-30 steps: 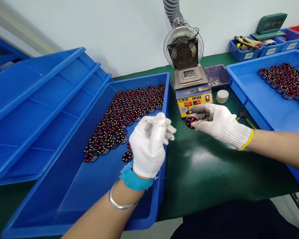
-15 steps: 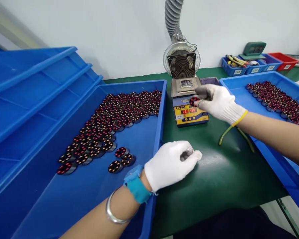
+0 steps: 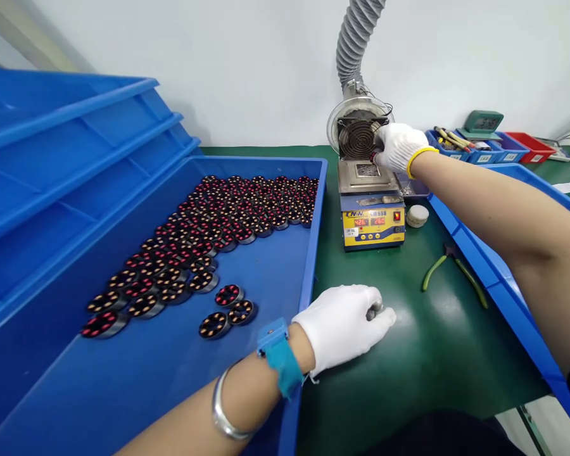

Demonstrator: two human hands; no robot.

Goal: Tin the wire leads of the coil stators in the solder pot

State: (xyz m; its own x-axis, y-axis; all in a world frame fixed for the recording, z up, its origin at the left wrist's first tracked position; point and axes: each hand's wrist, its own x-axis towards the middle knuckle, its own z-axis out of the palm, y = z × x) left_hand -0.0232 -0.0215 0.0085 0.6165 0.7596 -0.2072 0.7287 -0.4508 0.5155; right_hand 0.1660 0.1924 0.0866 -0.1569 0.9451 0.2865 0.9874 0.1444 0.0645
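My right hand (image 3: 399,147), in a white glove with a yellow cuff, holds a small round black-and-red part (image 3: 373,156) above the solder pot (image 3: 368,177). The pot sits on a yellow and blue unit (image 3: 373,227) with lit red digits. My left hand (image 3: 349,326), gloved in white, rests on the green table beside the blue tray; its fingers curl, and what they hold, if anything, is hidden. Rows of round parts with red or tan dots (image 3: 247,209) fill the back of the left blue tray (image 3: 308,266), with several lying apart nearer its right side.
Green-handled cutters (image 3: 449,253) and a round white item (image 3: 417,216) lie right of the unit. Another blue tray (image 3: 513,278) is under my right arm. A fan (image 3: 360,139) with a grey hose (image 3: 358,44) stands behind the pot. Stacked blue trays (image 3: 76,145) are at left.
My right hand has moved up and back from in front of the unit to over the pot, with the round part still in it. The view has shifted slightly; my left hand looks the same.
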